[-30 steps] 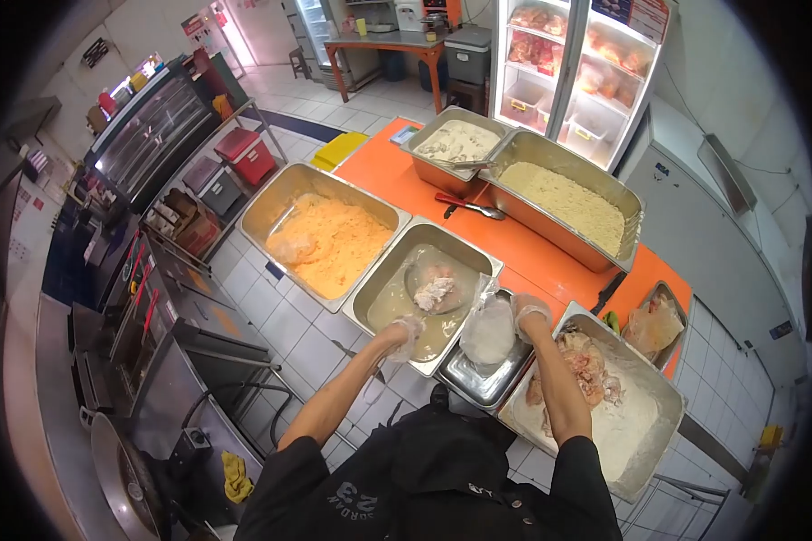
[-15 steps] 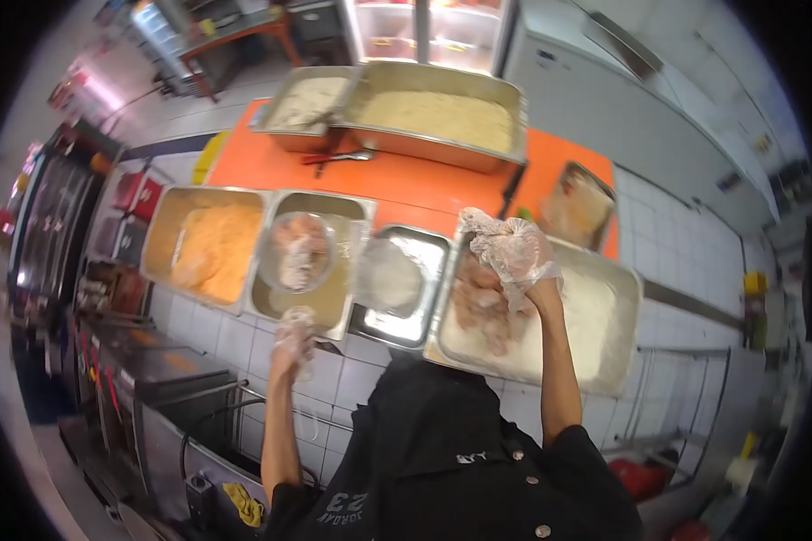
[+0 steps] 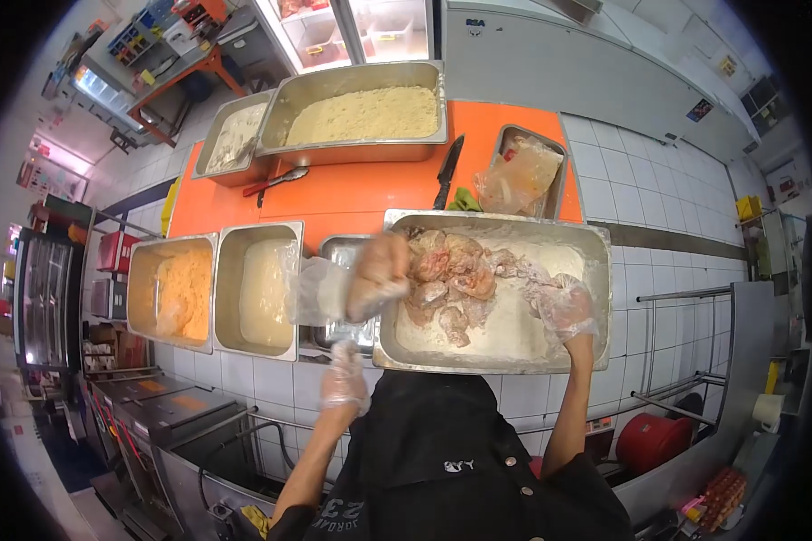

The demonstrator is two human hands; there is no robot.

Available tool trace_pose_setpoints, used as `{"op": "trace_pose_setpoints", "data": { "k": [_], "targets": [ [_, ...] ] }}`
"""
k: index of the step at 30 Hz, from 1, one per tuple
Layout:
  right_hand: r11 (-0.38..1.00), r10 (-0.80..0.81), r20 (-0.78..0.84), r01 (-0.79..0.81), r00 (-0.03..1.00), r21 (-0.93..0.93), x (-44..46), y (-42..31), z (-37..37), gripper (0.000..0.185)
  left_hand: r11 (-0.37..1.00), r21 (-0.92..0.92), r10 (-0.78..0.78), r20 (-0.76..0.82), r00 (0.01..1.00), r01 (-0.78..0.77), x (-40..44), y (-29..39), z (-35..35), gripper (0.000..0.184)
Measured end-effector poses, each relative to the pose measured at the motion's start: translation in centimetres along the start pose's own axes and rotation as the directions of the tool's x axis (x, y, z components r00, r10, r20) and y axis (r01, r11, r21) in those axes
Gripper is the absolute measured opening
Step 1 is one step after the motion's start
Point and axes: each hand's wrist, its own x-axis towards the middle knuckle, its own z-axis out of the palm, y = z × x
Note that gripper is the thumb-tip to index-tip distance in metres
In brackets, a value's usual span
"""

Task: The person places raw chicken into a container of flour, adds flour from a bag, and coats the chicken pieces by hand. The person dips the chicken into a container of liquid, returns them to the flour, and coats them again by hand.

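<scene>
Hands stand well apart in my head view; the left hand (image 3: pixel 345 377), lower centre, sits curled below a blurred clump of meat (image 3: pixel 379 279), and I cannot tell what it grips; the right hand (image 3: pixel 567 308), right of centre, is at floury meat pieces (image 3: pixel 460 270) in the deep tray (image 3: pixel 550 234), its grip unclear; I judge the clump, over the tray's left rim, could spill into the metal pan (image 3: pixel 359 332) if tilted leftward.
</scene>
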Motion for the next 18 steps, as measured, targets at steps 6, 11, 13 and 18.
{"op": "trace_pose_setpoints", "data": {
  "k": [6, 11, 13, 18],
  "targets": [
    [0.999, -0.029, 0.027, 0.028, 0.999, 0.036, 0.5, -6.9, 1.4, 0.032, 0.979, 0.197, -0.097, 0.231, 0.968, 0.051, 1.4, -1.8, 3.6, 0.02],
    [0.939, -0.332, 0.045, 0.326, 0.942, 0.108, 0.9, -6.6, 9.1, 0.036, 0.982, -0.189, 0.031, 0.101, 0.994, -0.011, 1.8, -1.3, 0.6, 0.023],
    [0.902, -0.418, 0.066, 0.406, 0.906, 0.145, 1.8, -9.4, 12.6, 0.038, 0.738, -0.656, 0.046, 0.283, 0.958, 0.158, 1.8, 1.2, -3.3, 0.022],
    [0.836, -0.532, 0.282, 0.548, 0.798, 0.028, 5.4, -15.0, 21.8, 0.045, 0.646, -0.745, 0.016, 0.233, 0.972, 0.168, 2.1, -0.6, -10.2, 0.023]
  ]
}}
